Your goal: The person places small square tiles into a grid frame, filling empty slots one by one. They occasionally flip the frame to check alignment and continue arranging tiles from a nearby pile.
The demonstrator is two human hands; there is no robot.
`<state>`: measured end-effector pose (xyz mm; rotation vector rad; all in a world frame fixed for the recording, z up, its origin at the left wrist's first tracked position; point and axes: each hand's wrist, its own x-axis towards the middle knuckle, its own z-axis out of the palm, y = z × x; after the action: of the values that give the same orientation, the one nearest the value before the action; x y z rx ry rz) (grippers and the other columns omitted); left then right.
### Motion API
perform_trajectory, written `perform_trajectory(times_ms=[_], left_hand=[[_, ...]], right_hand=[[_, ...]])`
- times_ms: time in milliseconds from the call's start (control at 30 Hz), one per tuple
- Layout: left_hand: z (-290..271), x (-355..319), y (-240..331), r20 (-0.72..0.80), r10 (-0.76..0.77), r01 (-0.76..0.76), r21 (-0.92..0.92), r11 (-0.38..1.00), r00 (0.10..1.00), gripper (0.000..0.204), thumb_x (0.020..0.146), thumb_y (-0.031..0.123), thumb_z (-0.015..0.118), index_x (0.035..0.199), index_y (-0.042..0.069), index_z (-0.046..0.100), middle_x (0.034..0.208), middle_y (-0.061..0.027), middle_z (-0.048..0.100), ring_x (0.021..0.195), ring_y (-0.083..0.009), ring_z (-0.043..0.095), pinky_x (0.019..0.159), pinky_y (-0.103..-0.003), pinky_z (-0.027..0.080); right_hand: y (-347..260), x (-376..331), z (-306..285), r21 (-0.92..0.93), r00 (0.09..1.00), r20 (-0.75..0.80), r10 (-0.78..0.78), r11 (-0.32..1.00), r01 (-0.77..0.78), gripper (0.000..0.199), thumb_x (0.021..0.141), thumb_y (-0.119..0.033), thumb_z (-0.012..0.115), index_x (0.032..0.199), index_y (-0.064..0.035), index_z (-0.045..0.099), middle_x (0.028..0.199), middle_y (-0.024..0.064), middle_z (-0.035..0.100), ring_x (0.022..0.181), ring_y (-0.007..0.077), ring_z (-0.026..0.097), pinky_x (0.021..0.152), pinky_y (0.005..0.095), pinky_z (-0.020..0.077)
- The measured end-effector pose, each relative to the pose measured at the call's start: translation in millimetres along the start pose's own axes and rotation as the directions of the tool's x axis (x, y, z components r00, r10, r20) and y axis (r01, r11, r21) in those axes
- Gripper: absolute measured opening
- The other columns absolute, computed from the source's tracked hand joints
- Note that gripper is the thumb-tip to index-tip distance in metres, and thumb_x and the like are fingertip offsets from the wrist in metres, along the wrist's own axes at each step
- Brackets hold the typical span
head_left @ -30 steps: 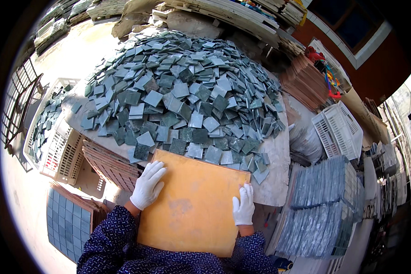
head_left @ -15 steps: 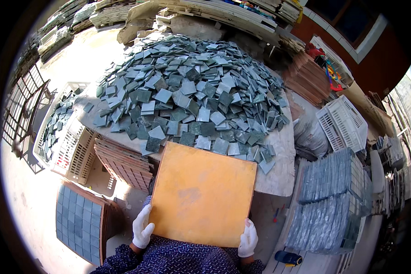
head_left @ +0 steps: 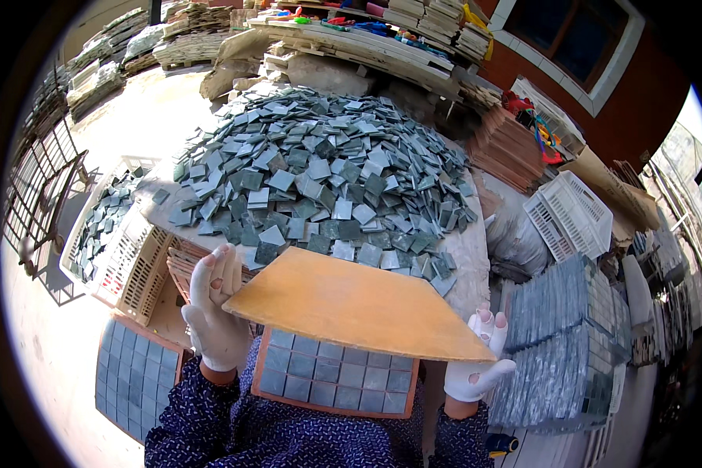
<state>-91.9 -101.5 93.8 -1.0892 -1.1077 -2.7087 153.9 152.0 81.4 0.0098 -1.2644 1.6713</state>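
An orange board (head_left: 351, 300) is tilted up in front of me, with its near edge raised over a reddish-brown tray (head_left: 335, 404) of square grey-green tiles (head_left: 300, 365) set in rows. At the board's left edge, my left hand (head_left: 218, 312), in a white glove with worn fingertips, has its fingers pointing up. Against the right corner, my right hand (head_left: 476, 363) in a matching glove has its fingers raised and thumb out to the side. Both hands hold the board between them. The tray's far part is hidden beneath it.
A large heap of loose tiles (head_left: 320, 168) covers the table beyond. To my left stand crates (head_left: 129, 261) and a tile-filled tray (head_left: 136, 378). On my right are wrapped tile stacks (head_left: 558, 343), a white crate (head_left: 569, 214) and a dark blue bottle (head_left: 501, 444).
The orange board has gone from facing me to steeply tilted, exposing the tiles in the tray below. Both hands have risen and moved outward with it.
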Motion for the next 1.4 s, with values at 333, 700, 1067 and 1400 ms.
perform_trajectory(times_ms=[333,700,1067,1400], left_hand=[[-50.8,47.4,-193.0,-0.014,-0.43,0.226,0.867,0.445,0.903,0.062,0.093,0.036,0.059,0.139,0.005,0.031,0.116,-0.0251,0.061,0.107,-0.0439,0.059,0.089,-0.045,0.047],[-37.8,120.9,-248.8,-0.211,-0.421,0.47,0.44,0.765,0.882,0.04,0.092,0.033,0.061,0.118,0.004,0.055,0.103,-0.0096,0.064,0.093,-0.0165,0.06,0.082,-0.031,0.047],[-16.7,54.1,-195.3,0.472,-0.429,-0.421,0.881,0.215,0.77,0.073,0.088,0.042,0.06,0.144,0.003,0.035,0.152,-0.0184,0.029,0.142,-0.0361,0.025,0.115,-0.05,0.019],[-1.8,-72.9,-110.4,0.637,-0.7,-0.599,0.71,0.371,0.322,0.085,0.083,0.064,0.046,0.14,0.001,0.04,0.147,-0.0171,0.039,0.138,-0.0333,0.035,0.114,-0.056,0.018]], right_hand=[[171.7,84.1,-78.7,-0.905,0.934,-0.271,0.233,0.268,-0.329,0.096,0.087,-0.05,0.061,0.146,0.0096,0.015,0.15,0.0319,0.023,0.141,0.0412,0.023,0.114,0.0418,0.0202],[211.0,195.9,-63.1,-0.756,0.946,-0.21,0.248,0.572,-0.318,0.086,0.083,-0.038,0.07,0.145,0.0037,0.027,0.14,0.0234,0.046,0.127,0.0322,0.047,0.104,0.0365,0.0369],[166.7,110.1,-62.5,-0.863,0.791,0.476,0.384,0.03,0.504,0.091,0.081,-0.048,0.066,0.147,-0.0004,0.026,0.152,0.0257,0.023,0.141,0.0441,0.021,0.116,0.0509,0.0157],[107.0,-37.8,-7.2,-0.797,0.543,0.541,0.642,0.185,0.575,0.092,0.072,-0.055,0.068,0.142,-0.0019,0.04,0.147,0.0187,0.038,0.138,0.0318,0.033,0.115,0.0492,0.0219]])
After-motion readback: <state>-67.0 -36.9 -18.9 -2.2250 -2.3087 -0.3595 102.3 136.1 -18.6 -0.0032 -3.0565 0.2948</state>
